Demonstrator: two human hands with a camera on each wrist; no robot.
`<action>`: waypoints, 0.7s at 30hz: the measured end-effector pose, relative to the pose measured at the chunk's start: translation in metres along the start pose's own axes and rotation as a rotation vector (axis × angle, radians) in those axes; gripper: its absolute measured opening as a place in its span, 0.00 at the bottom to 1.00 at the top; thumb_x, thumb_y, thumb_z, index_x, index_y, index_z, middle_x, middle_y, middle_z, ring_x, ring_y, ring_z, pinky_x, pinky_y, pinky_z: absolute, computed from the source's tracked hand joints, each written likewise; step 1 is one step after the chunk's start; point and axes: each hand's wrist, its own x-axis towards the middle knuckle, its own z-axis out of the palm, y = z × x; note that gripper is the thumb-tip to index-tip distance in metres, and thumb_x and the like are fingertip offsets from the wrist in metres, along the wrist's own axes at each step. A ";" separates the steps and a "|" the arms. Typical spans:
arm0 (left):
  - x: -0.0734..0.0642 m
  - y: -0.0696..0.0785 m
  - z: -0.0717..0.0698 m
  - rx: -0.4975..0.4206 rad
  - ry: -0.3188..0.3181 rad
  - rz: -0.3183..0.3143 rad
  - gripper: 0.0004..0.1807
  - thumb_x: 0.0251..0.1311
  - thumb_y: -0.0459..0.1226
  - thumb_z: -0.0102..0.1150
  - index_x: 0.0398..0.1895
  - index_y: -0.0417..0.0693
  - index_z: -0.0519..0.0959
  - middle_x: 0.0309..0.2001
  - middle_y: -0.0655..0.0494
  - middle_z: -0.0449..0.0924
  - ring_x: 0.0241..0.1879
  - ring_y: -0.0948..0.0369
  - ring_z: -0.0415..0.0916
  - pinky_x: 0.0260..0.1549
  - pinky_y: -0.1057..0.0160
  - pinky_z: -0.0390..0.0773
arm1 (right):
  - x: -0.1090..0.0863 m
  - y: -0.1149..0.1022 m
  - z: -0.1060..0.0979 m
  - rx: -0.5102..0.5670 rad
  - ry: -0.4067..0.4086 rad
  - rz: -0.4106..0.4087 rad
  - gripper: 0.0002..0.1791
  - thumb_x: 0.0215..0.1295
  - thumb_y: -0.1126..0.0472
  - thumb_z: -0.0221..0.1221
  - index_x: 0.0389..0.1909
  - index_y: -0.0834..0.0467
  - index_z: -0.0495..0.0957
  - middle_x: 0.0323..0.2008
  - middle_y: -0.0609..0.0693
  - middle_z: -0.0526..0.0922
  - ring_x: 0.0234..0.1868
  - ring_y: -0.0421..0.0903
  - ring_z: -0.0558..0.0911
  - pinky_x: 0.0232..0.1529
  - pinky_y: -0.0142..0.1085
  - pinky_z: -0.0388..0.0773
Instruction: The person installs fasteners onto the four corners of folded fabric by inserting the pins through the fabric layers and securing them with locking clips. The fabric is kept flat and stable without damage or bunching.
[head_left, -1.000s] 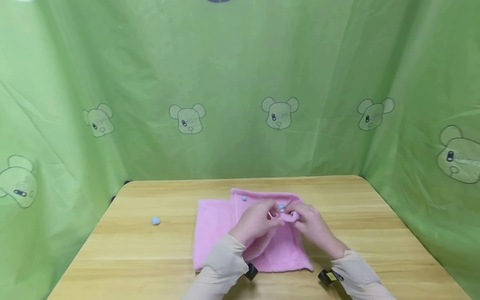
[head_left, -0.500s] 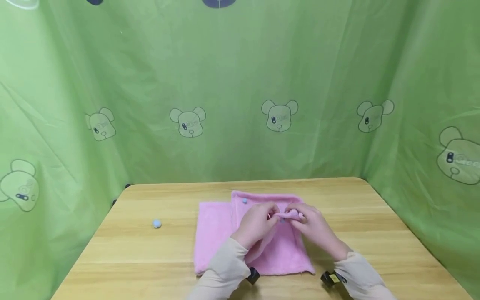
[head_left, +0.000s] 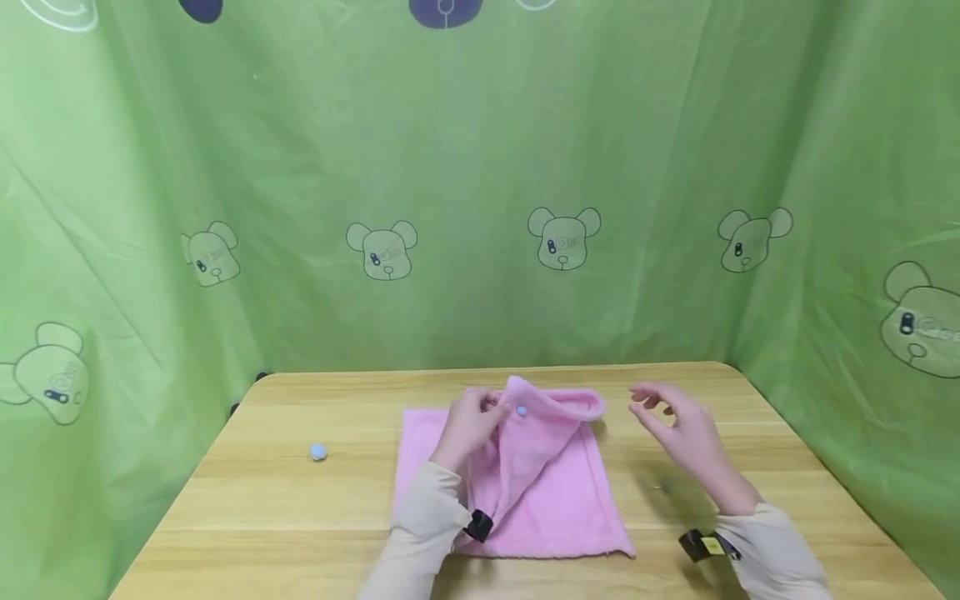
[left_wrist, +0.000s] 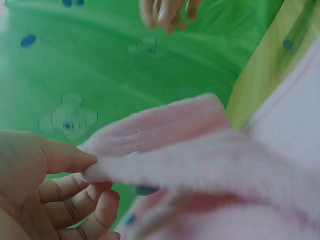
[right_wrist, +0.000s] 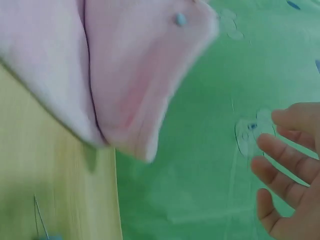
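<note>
A pink fleecy cloth [head_left: 577,508] lies on the table, one layer lifted and folded over. My left hand [head_left: 468,425] pinches the lifted edge between thumb and forefinger, as the left wrist view shows close up in the fingers [left_wrist: 70,157]. Next to that pinch, a small blue round fastener [head_left: 521,411] sits on the cloth; the left wrist view shows a blue disc [left_wrist: 145,190] below the pinched edge. My right hand [head_left: 686,429] is held off to the right of the cloth, fingers spread and bent, holding nothing.
A pale blue round piece [head_left: 318,452] lies on the wooden table [head_left: 247,508], left of the cloth. Under my right forearm is a small blurred thing [head_left: 663,486]; thin metal prongs [right_wrist: 40,215] on a blue base show in the right wrist view. Green curtains [head_left: 465,317] surround the table.
My right hand has let go of the cloth and moved right. My left hand has shifted left with the cloth's edge, folding the layer over. A small thing now shows below the right hand.
</note>
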 end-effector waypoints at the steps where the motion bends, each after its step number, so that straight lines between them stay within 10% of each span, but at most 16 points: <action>1: 0.002 -0.005 -0.001 -0.016 0.011 -0.028 0.09 0.60 0.36 0.61 0.39 0.39 0.81 0.29 0.51 0.81 0.26 0.64 0.73 0.28 0.69 0.77 | -0.001 0.003 -0.004 -0.002 -0.011 0.000 0.14 0.50 0.73 0.67 0.40 0.61 0.82 0.33 0.52 0.85 0.33 0.36 0.77 0.35 0.20 0.68; 15: 0.012 -0.052 -0.004 -0.089 0.059 -0.198 0.09 0.62 0.37 0.58 0.29 0.40 0.78 0.20 0.59 0.72 0.19 0.65 0.69 0.18 0.71 0.71 | -0.041 0.061 -0.026 0.095 -0.680 0.065 0.11 0.50 0.70 0.67 0.36 0.57 0.81 0.35 0.51 0.84 0.36 0.38 0.79 0.38 0.35 0.79; 21: 0.010 -0.040 -0.010 -0.071 0.072 -0.194 0.06 0.61 0.37 0.59 0.32 0.44 0.77 0.21 0.59 0.71 0.18 0.65 0.67 0.18 0.70 0.71 | -0.044 0.067 -0.023 0.134 -0.764 0.121 0.10 0.51 0.68 0.67 0.35 0.56 0.80 0.35 0.49 0.84 0.37 0.35 0.78 0.40 0.32 0.79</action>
